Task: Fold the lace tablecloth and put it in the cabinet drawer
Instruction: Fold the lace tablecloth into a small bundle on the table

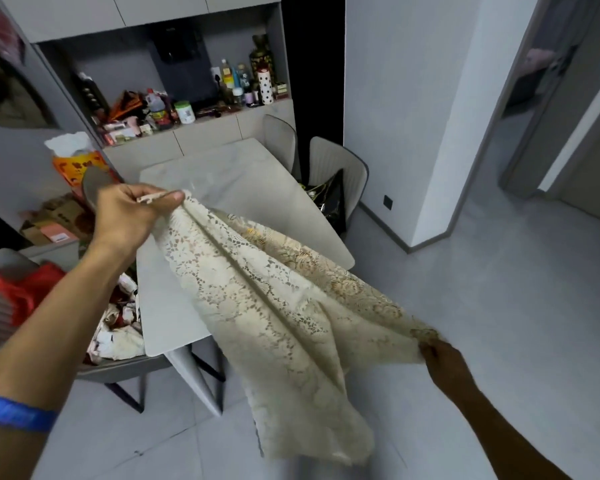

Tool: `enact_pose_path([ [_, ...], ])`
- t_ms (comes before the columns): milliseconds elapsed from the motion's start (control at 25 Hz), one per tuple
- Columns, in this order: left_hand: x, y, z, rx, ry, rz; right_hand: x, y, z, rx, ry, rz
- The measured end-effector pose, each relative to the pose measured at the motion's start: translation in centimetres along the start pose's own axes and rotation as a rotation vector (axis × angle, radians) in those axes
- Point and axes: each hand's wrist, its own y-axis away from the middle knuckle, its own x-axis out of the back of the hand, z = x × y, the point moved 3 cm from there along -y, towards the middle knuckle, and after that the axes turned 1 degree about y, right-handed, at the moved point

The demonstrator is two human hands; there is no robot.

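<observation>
Both hands, left (pixel 129 211) at ten o'clock and right (pixel 442 358) at four, pinch the cloth (pixel 274 306) above the white table (pixel 229 178) and grey floor (pixel 499 289).

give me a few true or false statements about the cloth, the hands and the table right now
1. Both hands hold the lace tablecloth. True: the left hand pinches one end, the right hand the other.
2. The tablecloth lies flat on the table. False: it hangs in the air between the hands.
3. A black bag sits on a chair at the table. True.
4. The cloth is red. False: it is cream.
</observation>
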Motion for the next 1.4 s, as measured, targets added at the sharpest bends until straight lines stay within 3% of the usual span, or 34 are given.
enact_pose_path([
  [160,0.3,0.5,-5.2,0.105,-0.055,0.009,3.7,0.6,2.9,0.059,0.301,-0.071],
  [320,-0.7,1.4,-7.1,0.119,-0.066,-0.097,4.4,1.7,6.4,0.018,0.584,-0.067],
  [440,-0.5,1.7,-7.7,0.107,-0.075,-0.141,5.9,1.8,6.4,-0.022,0.463,0.059],
  [680,1.4,3.6,-11.9,0.260,-0.174,-0.165,11.7,-1.1,3.5,0.118,0.266,0.284],
  [960,0.7,5.4,-13.3,0.344,-0.084,-0.047,14.5,-3.7,1.3,0.381,0.426,0.408],
  [1280,2.6,5.1,-15.3,0.401,-0.375,0.052,13.8,-3.2,-1.0,0.119,0.171,0.389],
  [1400,2.7,5.4,-15.9,0.387,-0.349,0.061,13.9,-3.2,-1.1,0.016,0.012,0.298],
])
